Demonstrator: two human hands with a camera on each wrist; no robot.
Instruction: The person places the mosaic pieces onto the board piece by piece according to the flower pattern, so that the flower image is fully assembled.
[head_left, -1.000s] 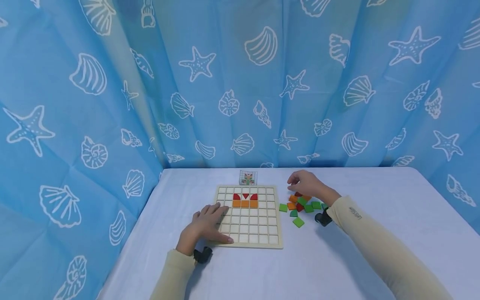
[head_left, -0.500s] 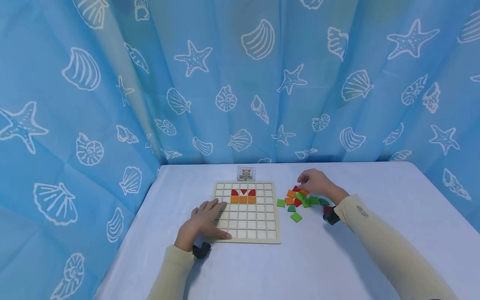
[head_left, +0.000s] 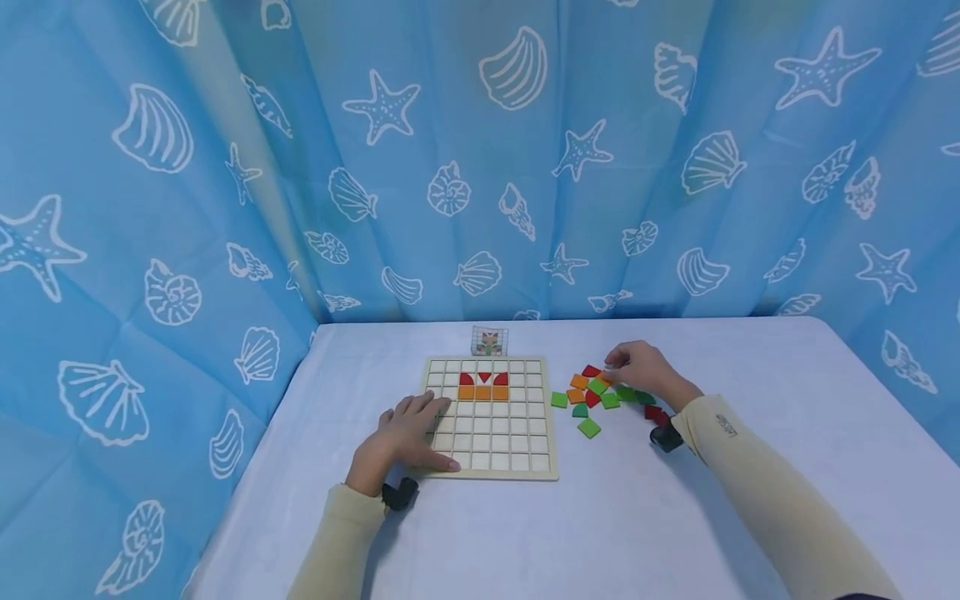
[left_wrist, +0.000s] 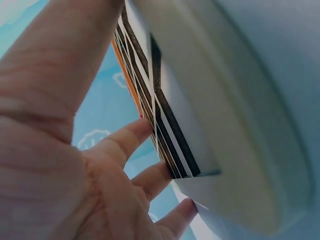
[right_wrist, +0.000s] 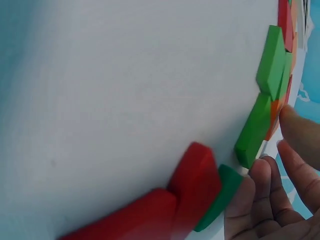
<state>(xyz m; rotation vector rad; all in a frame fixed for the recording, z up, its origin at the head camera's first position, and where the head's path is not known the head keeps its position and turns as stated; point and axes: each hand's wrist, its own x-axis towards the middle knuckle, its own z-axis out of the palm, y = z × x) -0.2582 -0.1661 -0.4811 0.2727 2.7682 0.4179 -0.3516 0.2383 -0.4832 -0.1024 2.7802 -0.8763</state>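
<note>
My left hand [head_left: 405, 433] lies over the left edge of a square wooden grid board [head_left: 517, 476], fingers spread and thumb at the near edge. Its fingers also touch the board rim [left_wrist: 235, 165] in the left wrist view. On the board sit red curved pieces [head_left: 502, 379], a red triangle [head_left: 484, 377] and a row of orange square tiles [head_left: 483, 392]. My right hand [head_left: 648, 371], fingers bent, is at the loose tile pile. In the right wrist view a fingertip touches an orange tile [right_wrist: 274, 117], partly hidden behind green tiles [right_wrist: 254, 131]; whether it is pinched is unclear.
Right of the board lie several loose tiles, among them a lime green square [head_left: 589, 427] nearest the front. Red pieces [right_wrist: 195, 185] lie under the right wrist. A small pattern card [head_left: 490, 341] stands behind the board. A blue shell-print curtain [head_left: 450, 250] borders the table.
My right hand has moved slightly right and down onto the pile, its fingertips reaching an orange tile. The left hand stays on the board. The head view has tilted a little.
</note>
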